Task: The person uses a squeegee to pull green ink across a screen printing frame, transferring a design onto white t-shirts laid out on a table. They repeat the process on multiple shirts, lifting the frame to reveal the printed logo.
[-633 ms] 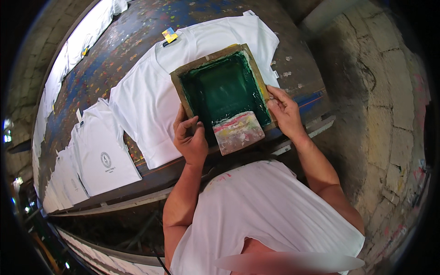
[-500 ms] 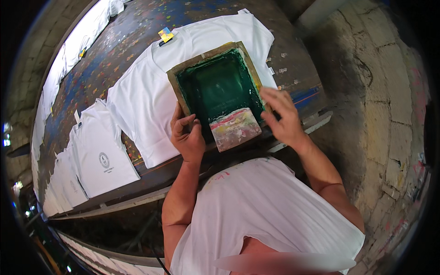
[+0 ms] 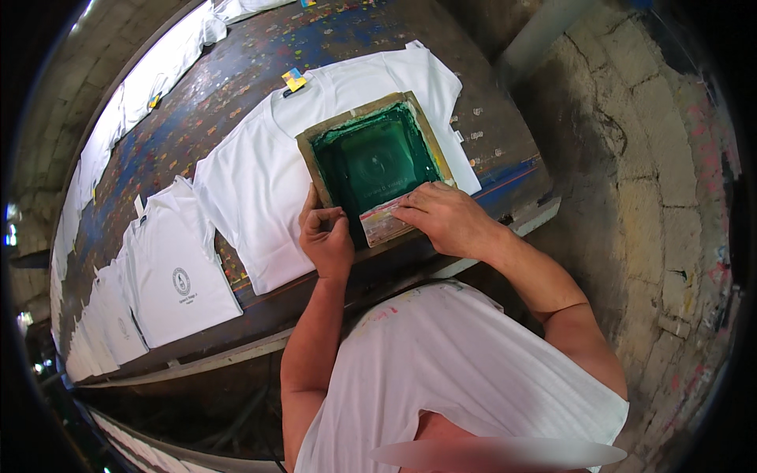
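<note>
A wooden screen-printing frame (image 3: 430, 140) with green mesh lies on a white T-shirt (image 3: 248, 185) spread over the table. My left hand (image 3: 327, 240) grips the frame's left side near its front corner, with thumb and fingers closed around it. At the frame's near end a paint-stained squeegee (image 3: 381, 227) leans on the mesh. My right hand (image 3: 445, 217) is closed over the squeegee's upper right part and hides some of it. A faint round design shows in the mesh.
Several more white T-shirts lie to the left, one of them (image 3: 177, 268) with a dark round print. More white shirts (image 3: 126, 110) line the table's far side. The paint-spotted table (image 3: 260, 55) ends at a near edge. A stone wall (image 3: 654, 213) stands at the right.
My right hand has moved left from the frame's right side and taken hold of the squeegee. My left hand has stayed at the frame's left side.
</note>
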{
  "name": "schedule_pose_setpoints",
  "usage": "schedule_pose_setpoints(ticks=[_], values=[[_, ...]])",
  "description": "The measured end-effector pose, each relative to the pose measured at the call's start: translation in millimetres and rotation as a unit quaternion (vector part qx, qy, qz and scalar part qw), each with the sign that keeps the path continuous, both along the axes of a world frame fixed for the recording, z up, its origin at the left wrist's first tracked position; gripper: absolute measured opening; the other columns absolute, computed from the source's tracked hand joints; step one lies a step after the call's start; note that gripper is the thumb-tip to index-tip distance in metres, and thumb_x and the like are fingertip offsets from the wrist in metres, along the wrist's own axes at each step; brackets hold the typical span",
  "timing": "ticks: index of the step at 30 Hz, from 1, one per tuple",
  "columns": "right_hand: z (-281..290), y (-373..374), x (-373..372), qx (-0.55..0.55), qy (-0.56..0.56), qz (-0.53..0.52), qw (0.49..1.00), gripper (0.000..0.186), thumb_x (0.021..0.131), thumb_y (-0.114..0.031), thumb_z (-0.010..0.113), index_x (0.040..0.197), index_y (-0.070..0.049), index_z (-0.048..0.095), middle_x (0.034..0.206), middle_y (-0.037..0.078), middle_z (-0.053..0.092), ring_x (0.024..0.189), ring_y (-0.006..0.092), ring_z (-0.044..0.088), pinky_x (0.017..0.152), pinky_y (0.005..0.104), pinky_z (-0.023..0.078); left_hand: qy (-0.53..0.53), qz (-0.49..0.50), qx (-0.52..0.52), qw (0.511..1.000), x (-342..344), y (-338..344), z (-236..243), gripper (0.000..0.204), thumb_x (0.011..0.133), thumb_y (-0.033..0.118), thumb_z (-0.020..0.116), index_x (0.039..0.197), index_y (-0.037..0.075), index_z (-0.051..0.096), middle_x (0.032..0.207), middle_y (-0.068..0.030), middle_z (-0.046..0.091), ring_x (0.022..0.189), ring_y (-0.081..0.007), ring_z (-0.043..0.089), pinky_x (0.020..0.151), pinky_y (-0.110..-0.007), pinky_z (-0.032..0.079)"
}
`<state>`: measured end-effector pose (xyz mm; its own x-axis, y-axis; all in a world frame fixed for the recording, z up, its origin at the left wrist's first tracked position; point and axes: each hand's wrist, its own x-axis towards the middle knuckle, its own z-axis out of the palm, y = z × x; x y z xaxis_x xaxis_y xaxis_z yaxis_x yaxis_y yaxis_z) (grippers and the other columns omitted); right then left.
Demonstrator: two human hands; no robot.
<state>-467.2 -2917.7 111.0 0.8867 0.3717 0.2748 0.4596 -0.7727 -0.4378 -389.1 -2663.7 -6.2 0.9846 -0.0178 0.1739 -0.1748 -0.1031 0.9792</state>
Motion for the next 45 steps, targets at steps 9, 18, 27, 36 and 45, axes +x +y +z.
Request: schedule_pose_setpoints(ticks=[9, 18, 27, 36, 45], values=[[16.2, -36.1, 84.1, 0.018, 0.11, 0.034, 0.993, 0.034, 0.095, 0.006, 0.069, 0.127, -0.004, 0.076, 0.115, 0.017, 0.075, 0.116, 0.0423, 0.071, 0.101, 0.0514, 0.058, -0.015, 0.023, 0.03, 0.999, 0.5, -6.4, 0.4, 0.045, 0.087, -0.006, 0.07, 0.13, 0.0, 0.08, 0.163, -0.0222, 0.064, 0.151, -0.0352, 0.061, 0.126, -0.044, 0.049], [5.1, -43.0, 156.4, -0.001, 0.085, 0.0, 0.996, 0.034, 0.094, 0.006, 0.067, 0.125, -0.003, 0.078, 0.122, 0.017, 0.078, 0.122, 0.0406, 0.071, 0.107, 0.0495, 0.056, -0.027, 0.013, 0.084, 0.996, -0.4, -6.6, 15.0, 0.06, 0.088, -0.005, 0.069, 0.148, -0.003, 0.074, 0.164, -0.0207, 0.065, 0.151, -0.0353, 0.061, 0.126, -0.043, 0.05], [7.6, -41.3, 148.8, 0.044, 0.048, 0.016, 0.998, 0.038, 0.092, 0.012, 0.07, 0.127, -0.001, 0.075, 0.126, 0.019, 0.076, 0.124, 0.0422, 0.07, 0.107, 0.0497, 0.056, 0.004, 0.033, 0.056, 0.998, -5.5, -7.3, 11.0, 0.058, 0.087, -0.006, 0.071, 0.145, -0.004, 0.076, 0.163, -0.0225, 0.065, 0.149, -0.0343, 0.064, 0.123, -0.041, 0.053], [27.3, -36.6, 146.1, 0.065, 0.056, 0.027, 0.996, 0.038, 0.092, 0.011, 0.069, 0.127, -0.002, 0.076, 0.124, 0.019, 0.078, 0.123, 0.0418, 0.071, 0.108, 0.0493, 0.056, -0.028, 0.041, 0.061, 0.997, -6.8, -9.5, 13.9, 0.055, 0.083, -0.005, 0.072, 0.137, -0.001, 0.08, 0.16, -0.0246, 0.067, 0.145, -0.0377, 0.065, 0.122, -0.044, 0.052], [53.2, -26.2, 134.9, 0.039, 0.068, 0.005, 0.997, 0.043, 0.093, 0.014, 0.069, 0.133, -0.002, 0.076, 0.124, 0.019, 0.078, 0.12, 0.0397, 0.073, 0.105, 0.0438, 0.058, -0.056, 0.069, 0.057, 0.994, -7.1, -15.4, 17.8, 0.033, 0.076, -0.011, 0.073, 0.103, 0.004, 0.085, 0.159, -0.0229, 0.069, 0.141, -0.0396, 0.064, 0.12, -0.047, 0.051]])
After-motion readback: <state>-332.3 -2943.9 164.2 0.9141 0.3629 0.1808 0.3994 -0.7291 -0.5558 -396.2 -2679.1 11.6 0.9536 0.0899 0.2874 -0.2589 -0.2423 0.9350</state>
